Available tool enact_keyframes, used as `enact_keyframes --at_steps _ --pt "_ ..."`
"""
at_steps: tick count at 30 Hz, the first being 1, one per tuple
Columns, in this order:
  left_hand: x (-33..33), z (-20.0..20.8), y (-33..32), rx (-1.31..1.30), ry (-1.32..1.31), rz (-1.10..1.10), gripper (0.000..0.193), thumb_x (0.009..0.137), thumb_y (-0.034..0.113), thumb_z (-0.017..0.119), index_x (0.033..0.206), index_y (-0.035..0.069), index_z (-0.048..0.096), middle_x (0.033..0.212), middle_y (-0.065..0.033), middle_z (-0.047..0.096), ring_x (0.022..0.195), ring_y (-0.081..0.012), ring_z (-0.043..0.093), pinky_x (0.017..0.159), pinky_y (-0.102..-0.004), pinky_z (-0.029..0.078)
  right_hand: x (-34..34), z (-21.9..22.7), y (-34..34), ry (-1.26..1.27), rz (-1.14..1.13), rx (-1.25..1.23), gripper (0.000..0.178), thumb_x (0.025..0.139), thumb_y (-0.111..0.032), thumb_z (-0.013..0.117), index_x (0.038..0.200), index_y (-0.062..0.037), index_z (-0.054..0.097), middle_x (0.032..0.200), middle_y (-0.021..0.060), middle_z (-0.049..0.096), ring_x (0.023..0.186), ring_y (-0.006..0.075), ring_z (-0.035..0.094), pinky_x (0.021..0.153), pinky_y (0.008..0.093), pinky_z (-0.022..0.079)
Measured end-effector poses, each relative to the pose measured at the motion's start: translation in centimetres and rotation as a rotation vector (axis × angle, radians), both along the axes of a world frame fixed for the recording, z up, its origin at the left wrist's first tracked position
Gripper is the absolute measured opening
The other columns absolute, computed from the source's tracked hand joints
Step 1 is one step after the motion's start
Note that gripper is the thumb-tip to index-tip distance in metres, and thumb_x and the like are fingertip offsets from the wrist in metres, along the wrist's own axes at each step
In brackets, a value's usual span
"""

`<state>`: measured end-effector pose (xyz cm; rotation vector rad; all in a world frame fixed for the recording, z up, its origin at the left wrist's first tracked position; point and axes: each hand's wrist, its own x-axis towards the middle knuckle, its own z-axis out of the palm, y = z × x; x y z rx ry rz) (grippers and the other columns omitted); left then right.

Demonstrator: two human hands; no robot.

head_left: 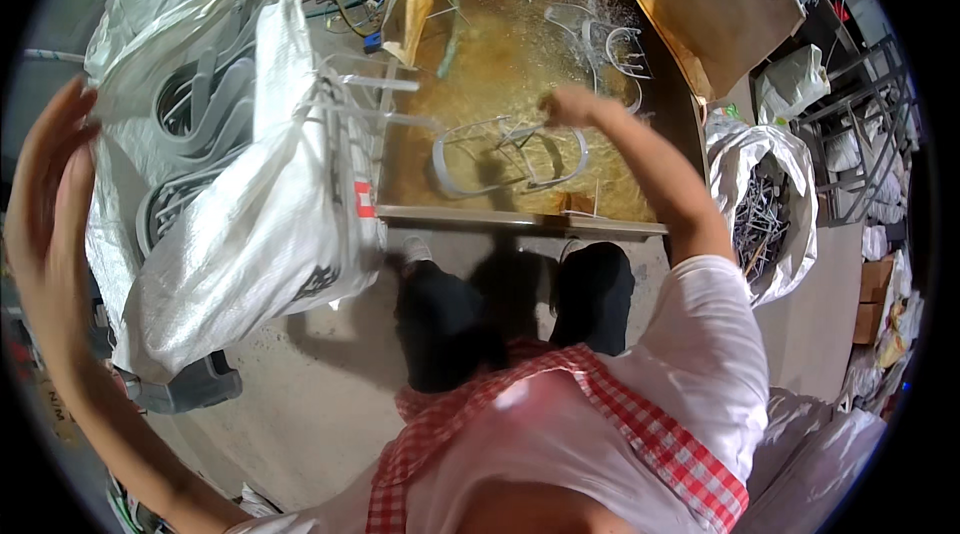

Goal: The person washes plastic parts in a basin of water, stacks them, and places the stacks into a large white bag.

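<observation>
My left hand point(58, 164) is raised at the far left, its fingers stretched out beside the rim of a large white woven sack point(240, 244). Nothing shows in it. Inside the sack lie several grey curved plastic parts point(215, 114). My right hand point(575, 107) is closed above a shallow tank point(500, 221) of yellowish water. Just below it a grey curved plastic frame with thin struts point(442, 169) lies in the water; whether my fingers grip a strut is hidden. More pale curved parts point(585, 24) sit in the tank's far right, amid splashing water.
A white sack point(800, 159) full of thin grey plastic scraps stands right of the tank. A stained board point(715, 9) leans at the tank's far right corner. A green hose point(447, 19) runs into the water. A dark metal rack point(860, 149) is further right.
</observation>
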<state>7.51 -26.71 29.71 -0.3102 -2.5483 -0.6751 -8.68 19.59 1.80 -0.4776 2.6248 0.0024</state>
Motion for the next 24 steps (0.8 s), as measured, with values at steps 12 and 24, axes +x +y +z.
enact_keyframes --at_steps 12,24 --pt "-11.7 -41.3 17.2 1.001 -0.849 0.367 0.061 0.080 0.014 0.060 0.131 -0.002 0.030 0.093 -0.0087 0.056 0.074 -0.0159 0.053 0.061 -0.0271 0.044 3.1 -23.6 2.7 -0.315 -1.097 -1.109 0.054 0.084 -0.049 0.049 0.106 0.0008 0.053 0.094 0.0148 0.059 0.074 0.0211 0.059 0.060 0.0331 0.049" --pt "-13.7 -51.2 19.5 1.218 -1.310 0.309 0.022 0.074 0.015 0.066 0.091 0.003 0.059 0.073 -0.0025 0.056 0.065 -0.0149 0.054 0.059 -0.0300 0.044 -3.7 -22.6 1.8 0.159 -2.089 -2.251 0.072 0.086 -0.052 0.044 0.133 -0.0017 0.026 0.138 0.0167 0.027 0.124 0.0281 0.032 0.104 0.0390 0.020"
